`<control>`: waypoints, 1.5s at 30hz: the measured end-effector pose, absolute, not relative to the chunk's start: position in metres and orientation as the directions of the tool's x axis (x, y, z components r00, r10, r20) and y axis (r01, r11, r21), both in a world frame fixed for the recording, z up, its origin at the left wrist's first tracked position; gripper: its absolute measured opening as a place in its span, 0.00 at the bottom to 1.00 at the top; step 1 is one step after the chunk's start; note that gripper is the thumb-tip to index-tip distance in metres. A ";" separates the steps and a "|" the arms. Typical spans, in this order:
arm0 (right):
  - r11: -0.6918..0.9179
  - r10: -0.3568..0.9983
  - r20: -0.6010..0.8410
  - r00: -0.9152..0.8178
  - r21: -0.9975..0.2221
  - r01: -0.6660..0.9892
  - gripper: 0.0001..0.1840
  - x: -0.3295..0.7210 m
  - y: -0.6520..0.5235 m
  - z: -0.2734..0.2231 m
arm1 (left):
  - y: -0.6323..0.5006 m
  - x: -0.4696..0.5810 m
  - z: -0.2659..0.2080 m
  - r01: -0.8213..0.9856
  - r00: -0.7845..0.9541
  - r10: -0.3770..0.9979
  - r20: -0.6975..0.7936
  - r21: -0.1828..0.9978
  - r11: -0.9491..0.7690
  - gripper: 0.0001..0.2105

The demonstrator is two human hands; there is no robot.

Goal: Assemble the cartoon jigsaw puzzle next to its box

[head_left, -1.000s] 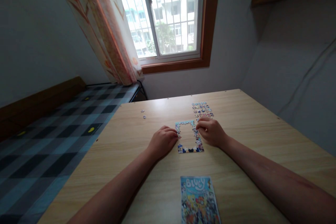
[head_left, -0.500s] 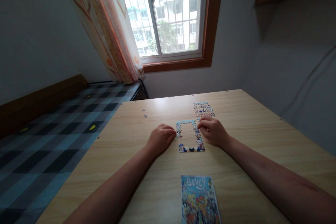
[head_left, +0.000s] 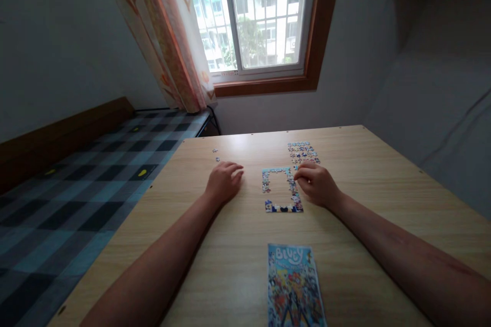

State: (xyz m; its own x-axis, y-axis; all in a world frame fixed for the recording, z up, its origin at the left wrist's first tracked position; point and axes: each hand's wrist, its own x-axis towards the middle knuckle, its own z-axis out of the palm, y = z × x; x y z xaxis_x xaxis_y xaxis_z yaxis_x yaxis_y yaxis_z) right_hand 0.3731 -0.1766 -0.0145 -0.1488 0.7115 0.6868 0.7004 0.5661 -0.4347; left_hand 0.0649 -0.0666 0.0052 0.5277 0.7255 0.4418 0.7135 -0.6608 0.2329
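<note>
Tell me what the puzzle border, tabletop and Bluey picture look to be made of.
Puzzle border: probably printed cardboard, judging by its thin, interlocking pieces; finish too small to tell.
Tabletop: wood or wood-look laminate, smooth with a slight sheen, given the pale grain and soft reflected light.
Bluey picture: likely paper or thin card, lying flat and printed; gloss uncertain.

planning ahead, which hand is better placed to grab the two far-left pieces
Probably the left hand: it looks empty and is nearer those pieces; the right hand is right of the puzzle.
</note>
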 end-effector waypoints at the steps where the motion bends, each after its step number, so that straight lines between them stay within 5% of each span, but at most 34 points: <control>1: 0.566 0.712 0.686 -0.151 -0.433 0.702 0.13 0.374 -0.177 -0.015 | -0.057 0.057 0.005 0.767 0.478 0.765 0.433 0.218 -0.603 0.14; 8: 0.561 0.714 0.686 -0.140 -0.439 0.702 0.13 0.375 -0.177 -0.015 | -0.021 0.025 -0.006 0.960 0.225 0.943 0.245 0.108 -0.257 0.24; 16: 0.562 0.702 0.701 -0.123 -0.439 0.701 0.14 0.372 -0.177 -0.014 | -0.018 0.030 -0.008 0.994 0.043 0.990 0.137 0.090 -0.056 0.30; 33: 0.543 0.700 0.703 -0.129 -0.406 0.735 0.13 0.377 -0.178 -0.013 | 0.030 0.034 -0.001 0.993 -0.003 0.994 0.105 0.121 -0.010 0.32; 45: 0.541 0.696 0.709 -0.118 -0.409 0.735 0.13 0.382 -0.175 -0.016 | 0.031 0.041 -0.005 0.983 -0.075 0.954 0.292 0.184 0.021 0.28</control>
State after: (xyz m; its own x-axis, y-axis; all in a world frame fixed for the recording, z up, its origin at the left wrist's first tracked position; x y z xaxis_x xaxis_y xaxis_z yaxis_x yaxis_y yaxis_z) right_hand 0.3823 -0.1751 -0.0158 -0.1178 0.6957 0.7086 0.7354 0.5406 -0.4085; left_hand 0.0412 0.0314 -0.0049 -0.0751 0.9536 0.2916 0.9828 0.0213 0.1835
